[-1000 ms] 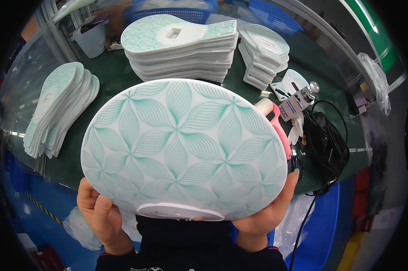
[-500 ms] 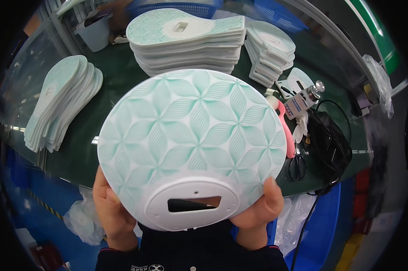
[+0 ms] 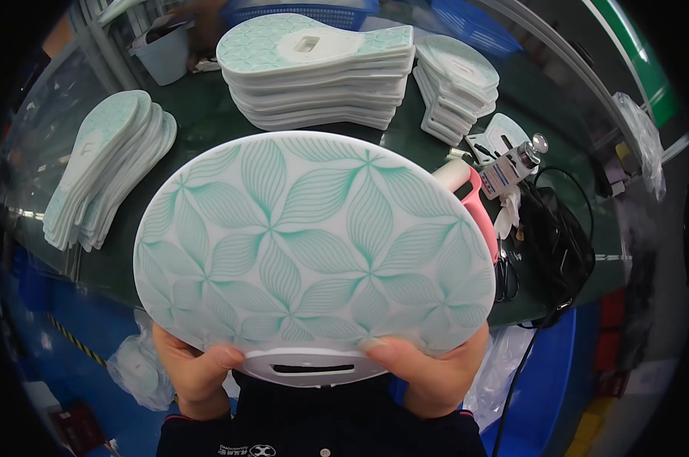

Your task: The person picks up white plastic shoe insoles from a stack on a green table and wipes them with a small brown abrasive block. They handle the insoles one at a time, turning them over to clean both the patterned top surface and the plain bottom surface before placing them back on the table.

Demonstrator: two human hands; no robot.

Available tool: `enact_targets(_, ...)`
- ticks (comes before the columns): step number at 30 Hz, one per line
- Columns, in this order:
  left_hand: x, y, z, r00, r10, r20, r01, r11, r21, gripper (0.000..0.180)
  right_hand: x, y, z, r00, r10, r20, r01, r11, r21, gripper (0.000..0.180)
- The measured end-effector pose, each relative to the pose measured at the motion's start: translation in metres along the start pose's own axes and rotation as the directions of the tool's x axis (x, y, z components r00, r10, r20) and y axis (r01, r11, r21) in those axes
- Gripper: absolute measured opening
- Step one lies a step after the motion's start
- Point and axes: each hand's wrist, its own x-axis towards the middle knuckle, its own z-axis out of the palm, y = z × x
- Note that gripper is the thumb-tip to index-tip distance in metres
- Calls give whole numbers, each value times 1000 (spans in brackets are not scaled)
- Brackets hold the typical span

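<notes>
Close before me I hold up a white plastic panel (image 3: 314,244) with a rounded outline and a mint-green leaf pattern. Its near end carries a raised oval boss with a rectangular slot, now seen at a steep slant. My left hand (image 3: 196,369) grips the lower left edge, thumb on the face and fingers hidden behind. Opposite it, my right hand (image 3: 436,369) clasps the lower right edge, its thumb also lying on the patterned face. Just past the panel's right edge a pink-handled tool (image 3: 478,217) with a pale roller-like end lies partly covered.
Similar panels are piled in a tall stack (image 3: 314,91), a right stack (image 3: 455,91) and a leaning left row (image 3: 108,171) on the dark green table (image 3: 196,114). At right are a pump bottle (image 3: 512,169), scissors (image 3: 506,280) and a black bag (image 3: 558,240). Blue baskets (image 3: 299,15) stand behind.
The panel has tilted, its far part coming closer so the face looks larger and the slot narrower. Both thumbs have moved inward onto the face near the oval boss.
</notes>
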Motion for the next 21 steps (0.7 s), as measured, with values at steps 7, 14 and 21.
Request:
enact_targets(7, -12, 0, 2, 995, -102, 2, 102, 995, 2, 67, 0, 1, -5, 972, 53, -229, -85, 988, -131, 59)
enact_targets(14, -19, -4, 1, 989, -144, -19, 142, 986, -82, 67, -17, 6, -12, 996, -22, 91, -48, 718, 695, 105)
enact_targets(21, -17, -4, 0, 991, -107, -77, 105, 994, -33, 81, -10, -7, -1, 993, 91, -74, -96, 994, -58, 71)
